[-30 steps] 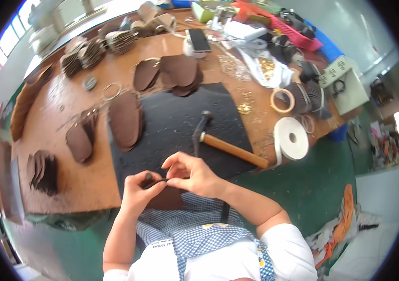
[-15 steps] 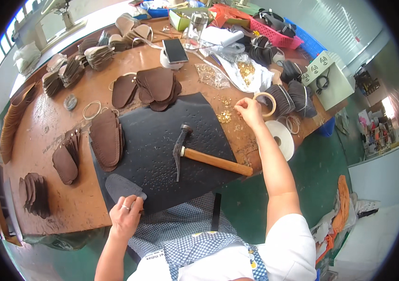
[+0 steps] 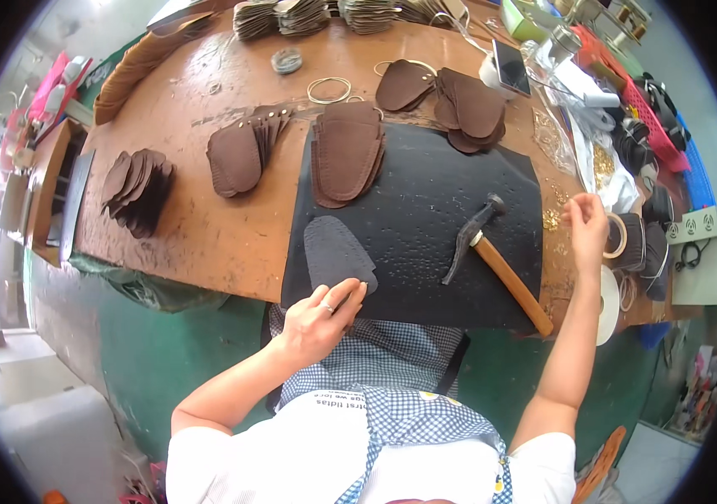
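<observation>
My left hand (image 3: 321, 323) pinches the lower end of a dark grey leather piece (image 3: 335, 250), which lies at the near left of a black, pitted mat (image 3: 426, 290). My right hand (image 3: 587, 225) is at the right, beside a scatter of small gold studs (image 3: 552, 220). Its thumb and fingers are closed together, and whatever may be between them is too small to make out. Between the hands rests a hammer (image 3: 508, 280) with a wooden handle, its head pointing away from me. A stack of brown leather pieces (image 3: 346, 160) overlaps the mat's far left corner.
More brown leather stacks lie on the table at the left (image 3: 237, 160), far left (image 3: 136, 189) and back (image 3: 469, 105). Rolls of tape (image 3: 616, 236) sit right of my right hand. A phone (image 3: 510, 67), a pink basket (image 3: 657, 126) and a grey box (image 3: 698, 277) stand beyond.
The view has swung left, so the table things appear further right. My left hand stays on the grey leather piece, and my right hand remains by the gold studs.
</observation>
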The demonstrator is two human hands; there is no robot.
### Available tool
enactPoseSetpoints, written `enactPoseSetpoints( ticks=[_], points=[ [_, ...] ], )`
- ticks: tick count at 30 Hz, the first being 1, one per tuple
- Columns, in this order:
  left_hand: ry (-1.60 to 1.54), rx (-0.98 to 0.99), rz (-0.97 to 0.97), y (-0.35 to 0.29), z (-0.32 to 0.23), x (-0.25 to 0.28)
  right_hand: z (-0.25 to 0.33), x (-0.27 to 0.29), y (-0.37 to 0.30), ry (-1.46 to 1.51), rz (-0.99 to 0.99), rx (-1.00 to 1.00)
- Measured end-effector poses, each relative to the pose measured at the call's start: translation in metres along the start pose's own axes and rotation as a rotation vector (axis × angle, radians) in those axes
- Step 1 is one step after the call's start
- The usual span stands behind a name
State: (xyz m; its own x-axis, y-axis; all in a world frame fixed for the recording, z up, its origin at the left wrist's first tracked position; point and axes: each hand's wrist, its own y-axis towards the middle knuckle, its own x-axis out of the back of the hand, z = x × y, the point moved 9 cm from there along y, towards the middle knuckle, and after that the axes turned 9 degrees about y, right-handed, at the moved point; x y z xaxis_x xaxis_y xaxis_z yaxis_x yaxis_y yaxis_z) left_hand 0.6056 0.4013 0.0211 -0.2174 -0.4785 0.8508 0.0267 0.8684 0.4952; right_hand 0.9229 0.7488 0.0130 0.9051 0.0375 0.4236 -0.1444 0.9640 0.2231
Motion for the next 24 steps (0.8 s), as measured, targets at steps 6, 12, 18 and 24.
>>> enactPoseSetpoints(
  ticks=[6, 12, 18, 24],
  points=[
    [-0.035, -0.025, 0.061, -0.008, 0.005, 0.0, 0.137, -0.173, -0.134, 0.517, 0.726, -0.247],
    [0.022, -0.016, 0.113, -0.006, 0.0, -0.004, 0.159, -0.233, -0.179, 0.253, 0.931, 0.192],
    [0.073, -0.04, 0.028, -0.016, -0.002, -0.001, 0.164, -0.241, -0.187, 0.107, 0.903, 0.369],
    [0.048, -0.033, 0.015, -0.021, 0.001, -0.001, 0.162, -0.245, -0.185, 0.08, 0.918, 0.353]
  ],
)
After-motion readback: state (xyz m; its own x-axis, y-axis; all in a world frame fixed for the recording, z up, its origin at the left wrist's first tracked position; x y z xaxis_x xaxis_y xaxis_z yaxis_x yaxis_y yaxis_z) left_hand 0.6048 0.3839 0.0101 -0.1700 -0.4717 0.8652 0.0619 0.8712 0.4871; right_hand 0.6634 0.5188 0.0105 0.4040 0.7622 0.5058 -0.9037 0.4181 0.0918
